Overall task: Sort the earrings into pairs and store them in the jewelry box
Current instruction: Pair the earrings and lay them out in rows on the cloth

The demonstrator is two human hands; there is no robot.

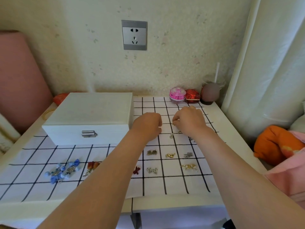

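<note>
Head view: right grip [189, 121] pinches a small gold earring [173, 124] over the checked cloth [173, 182]; left grip [147, 125] curled beside it, can't tell if holding anything. Closed jewelry box [89, 111] sits left on the desk [231, 128].

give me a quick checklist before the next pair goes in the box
1. jewelry box lid open: not ok, it is shut.
2. right hand holds an earring: ok, it pinches a gold earring.
3. Matching piece in left hand: cannot tell, curled fingers hide it.
4. Sorted earrings grouped on checked cloth: ok, blue earrings lie together.
5. silver earring by the right wrist paired: cannot tell.
</note>
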